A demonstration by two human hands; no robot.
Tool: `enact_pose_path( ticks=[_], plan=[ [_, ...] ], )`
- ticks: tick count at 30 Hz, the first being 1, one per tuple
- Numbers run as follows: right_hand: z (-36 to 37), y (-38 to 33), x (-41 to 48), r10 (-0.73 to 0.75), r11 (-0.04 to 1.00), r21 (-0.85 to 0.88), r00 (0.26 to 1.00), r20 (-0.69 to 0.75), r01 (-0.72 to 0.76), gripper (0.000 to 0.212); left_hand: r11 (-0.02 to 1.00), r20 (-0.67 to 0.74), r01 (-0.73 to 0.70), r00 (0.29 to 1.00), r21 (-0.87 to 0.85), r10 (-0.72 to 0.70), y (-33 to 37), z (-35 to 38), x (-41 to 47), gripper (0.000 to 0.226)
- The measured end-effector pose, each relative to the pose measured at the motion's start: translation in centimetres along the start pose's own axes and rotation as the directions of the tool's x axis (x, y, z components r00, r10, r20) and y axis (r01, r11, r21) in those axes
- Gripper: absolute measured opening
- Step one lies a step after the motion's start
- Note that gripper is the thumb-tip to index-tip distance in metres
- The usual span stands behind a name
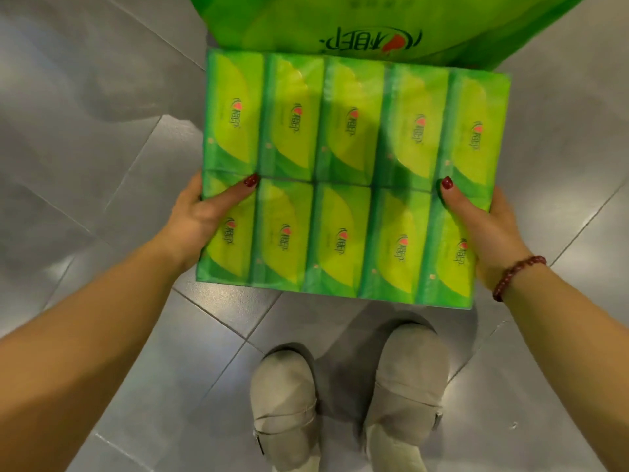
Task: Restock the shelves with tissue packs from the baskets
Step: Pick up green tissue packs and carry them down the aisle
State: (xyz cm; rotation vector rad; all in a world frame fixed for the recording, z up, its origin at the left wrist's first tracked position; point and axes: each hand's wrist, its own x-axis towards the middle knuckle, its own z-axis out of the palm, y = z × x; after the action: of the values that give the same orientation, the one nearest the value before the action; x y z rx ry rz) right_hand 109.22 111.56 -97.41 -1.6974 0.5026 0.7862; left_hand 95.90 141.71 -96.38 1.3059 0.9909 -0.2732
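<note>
Tissue pack held in both hands

Left hand (pixel 200 216) and right hand (pixel 483 226) grip opposite edges of a green tissue pack (pixel 340 178), thumbs on top, above a grey tiled floor (pixel 102 131) and two beige shoes (pixel 343 403). Bead bracelet (pixel 517 275) on right wrist.

Grey tiled floor and a pair of shoes

Two beige slip-on shoes (pixel 347 400) are standing side by side on the glossy grey tiled floor (pixel 102 137), toes pointing up-frame; a red bead bracelet (pixel 515 275) is circling one wrist.
</note>
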Motion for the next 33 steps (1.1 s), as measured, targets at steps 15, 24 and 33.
enact_pose_path(
  ticks=[15,24,33],
  plan=[
    [-5.6,-7.9,-12.2,0.132,0.989,0.073,0.991,-0.032,-0.129,0.056,0.993,-0.181,0.108,0.977,-0.043,-0.114,6.3,2.9,-14.4,0.039],
    [-12.3,-18.0,-31.4,0.17,0.968,0.212,0.973,-0.153,-0.136,0.047,0.995,-0.028,0.099,0.995,0.014,-0.099,19.4,4.3,-29.9,0.045],
    [-14.7,-23.9,-52.1,0.148,0.918,0.396,0.92,-0.364,0.009,0.07,0.984,0.225,-0.004,0.974,0.177,-0.037,30.8,4.3,-43.0,0.039]
  ],
)
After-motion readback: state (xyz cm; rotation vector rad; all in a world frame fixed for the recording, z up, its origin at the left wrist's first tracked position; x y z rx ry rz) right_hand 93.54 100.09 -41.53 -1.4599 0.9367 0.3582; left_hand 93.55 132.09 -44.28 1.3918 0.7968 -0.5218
